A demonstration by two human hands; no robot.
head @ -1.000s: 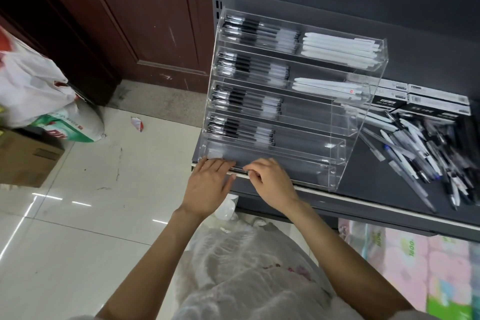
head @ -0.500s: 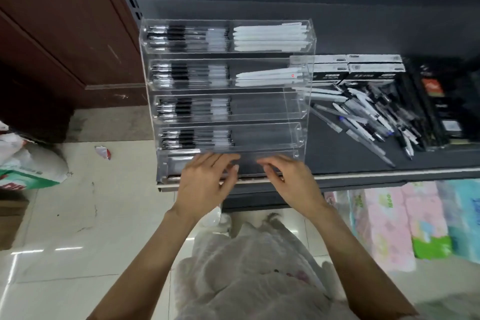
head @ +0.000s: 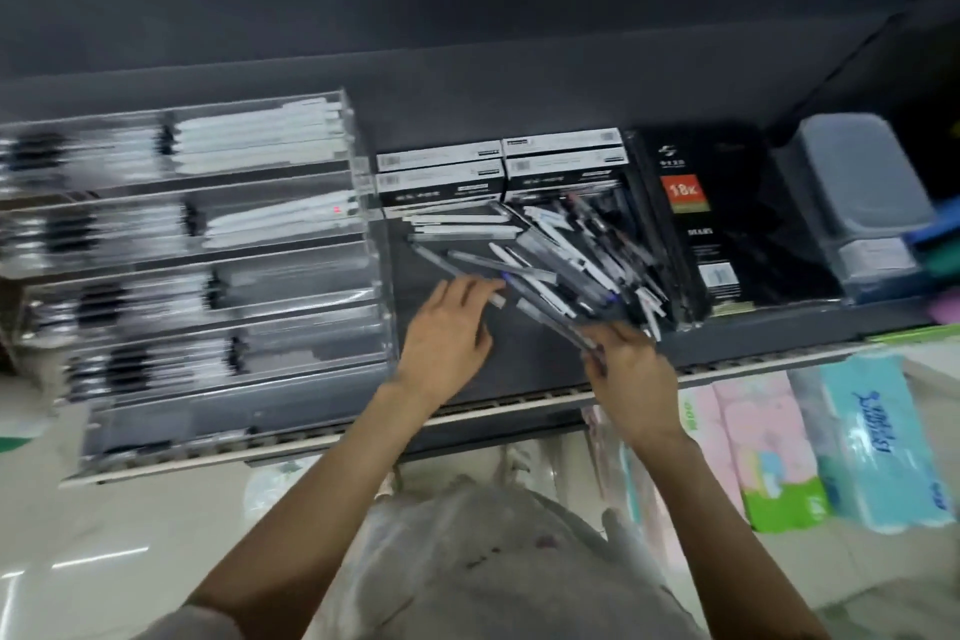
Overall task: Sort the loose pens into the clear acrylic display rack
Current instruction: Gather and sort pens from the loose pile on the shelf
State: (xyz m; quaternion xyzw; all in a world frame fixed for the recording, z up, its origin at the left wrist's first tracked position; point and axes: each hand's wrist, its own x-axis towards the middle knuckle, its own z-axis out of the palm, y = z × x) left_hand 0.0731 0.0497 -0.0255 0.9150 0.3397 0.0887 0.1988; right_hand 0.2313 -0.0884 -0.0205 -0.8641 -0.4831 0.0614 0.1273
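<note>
Your acrylic display rack (head: 197, 244) now sits at the left of the view on the dark shelf (head: 452, 379), and both of your hands have come away from its bottom front lip, where they rested a moment ago. Its tiers read, through heavy motion blur, as dark-barrelled pens in the left halves and white pens in the upper right compartments; the right halves of the lower tiers look unfilled, so by my judgement that is where the sorting has room to go. Moving right, your left hand (head: 447, 327) lies palm down on the shelf just beside the rack's end wall, fingers spread and nearly straight, their tips touching the nearest pens at the near edge of the loose pen pile (head: 550, 265); its grip has closed on nothing yet. The pile fans out in front of the stacked black-and-white pen boxes (head: 498, 172). Further right, your right hand (head: 634, 369) is at the near right edge of the pile, fingers curled, and it appears to pinch the lower ends of a few pens, though blur keeps me from counting them or being sure of the hold. Beyond stand a black product box (head: 727, 224) and a grey plastic container (head: 857, 192). The shift means you have gone from squaring up the rack to gathering stock, with the pens not yet carried to any compartment.
</note>
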